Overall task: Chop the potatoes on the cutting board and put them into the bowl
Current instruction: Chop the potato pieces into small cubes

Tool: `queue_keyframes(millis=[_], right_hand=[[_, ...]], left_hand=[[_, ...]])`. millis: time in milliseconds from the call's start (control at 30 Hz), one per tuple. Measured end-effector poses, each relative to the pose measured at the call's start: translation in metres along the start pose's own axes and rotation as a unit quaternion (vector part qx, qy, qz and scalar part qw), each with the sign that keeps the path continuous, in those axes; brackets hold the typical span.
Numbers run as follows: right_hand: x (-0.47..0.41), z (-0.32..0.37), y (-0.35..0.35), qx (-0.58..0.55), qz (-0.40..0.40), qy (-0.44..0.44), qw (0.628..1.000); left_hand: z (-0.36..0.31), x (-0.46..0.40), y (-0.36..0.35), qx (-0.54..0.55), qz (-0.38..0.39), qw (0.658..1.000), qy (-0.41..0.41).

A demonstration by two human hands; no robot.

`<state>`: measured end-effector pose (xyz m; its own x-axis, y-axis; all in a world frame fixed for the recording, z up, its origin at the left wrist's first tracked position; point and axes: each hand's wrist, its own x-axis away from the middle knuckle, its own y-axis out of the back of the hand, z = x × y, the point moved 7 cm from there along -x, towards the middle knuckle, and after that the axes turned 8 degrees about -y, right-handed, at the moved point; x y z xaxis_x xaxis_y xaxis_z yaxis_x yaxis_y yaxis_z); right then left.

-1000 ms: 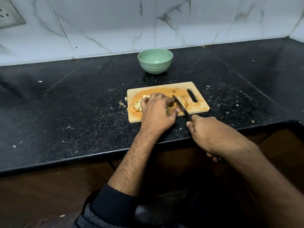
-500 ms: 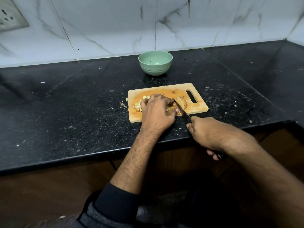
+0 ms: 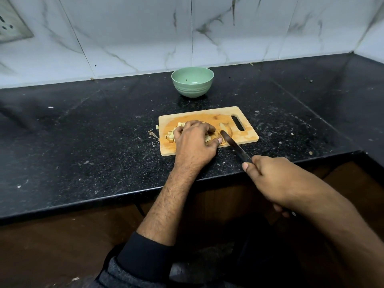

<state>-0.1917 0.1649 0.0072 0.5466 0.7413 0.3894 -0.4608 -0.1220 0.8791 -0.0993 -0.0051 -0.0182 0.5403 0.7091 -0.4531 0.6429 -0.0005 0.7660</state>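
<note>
A wooden cutting board [image 3: 247, 136] lies on the black counter. Small potato cubes [image 3: 170, 135] sit at its left, partly hidden under my left hand [image 3: 194, 141], whose curled fingers hold a potato piece down on the board. An uncut potato wedge [image 3: 226, 128] lies just right of my fingers. My right hand [image 3: 270, 177] grips a knife [image 3: 235, 146] by its handle, the blade tip resting on the potato between my left thumb and the wedge. A green bowl [image 3: 192, 82] stands behind the board and looks empty.
Black granite counter [image 3: 83, 132] with scattered crumbs and a peel scrap [image 3: 153, 134] left of the board. One potato cube [image 3: 157, 127] lies just off the board's left edge. Marble-tiled wall behind; a switch plate [image 3: 10, 23] at top left.
The knife has slid back toward me, its tip now nearer the board's front edge. My left hand stays on the potato. The camera view shifted slightly.
</note>
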Motion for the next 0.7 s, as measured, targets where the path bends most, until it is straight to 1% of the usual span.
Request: queue_keyframes(millis=[100,167,467,600,700], right_hand=[[0.002,0.009,0.007,-0.036,-0.029,0.014,0.999],[-0.003,0.016,0.006,-0.038,-0.031,0.018,0.999],[-0.022,0.02,-0.004,-0.007,-0.041,0.004,0.999],[-0.026,0.021,-0.001,0.044,-0.063,0.005,0.997],[-0.03,0.022,-0.002,0.06,-0.077,0.002,0.995]], left_hand=[[0.0,0.0,-0.001,-0.001,0.003,1.0,-0.003],[0.0,0.001,-0.001,-0.004,-0.002,1.0,-0.006],[0.002,-0.001,-0.003,-0.008,0.007,1.0,0.005],[0.001,0.0,-0.004,-0.01,0.013,1.0,0.002],[0.0,0.001,-0.002,-0.017,0.008,1.0,-0.009]])
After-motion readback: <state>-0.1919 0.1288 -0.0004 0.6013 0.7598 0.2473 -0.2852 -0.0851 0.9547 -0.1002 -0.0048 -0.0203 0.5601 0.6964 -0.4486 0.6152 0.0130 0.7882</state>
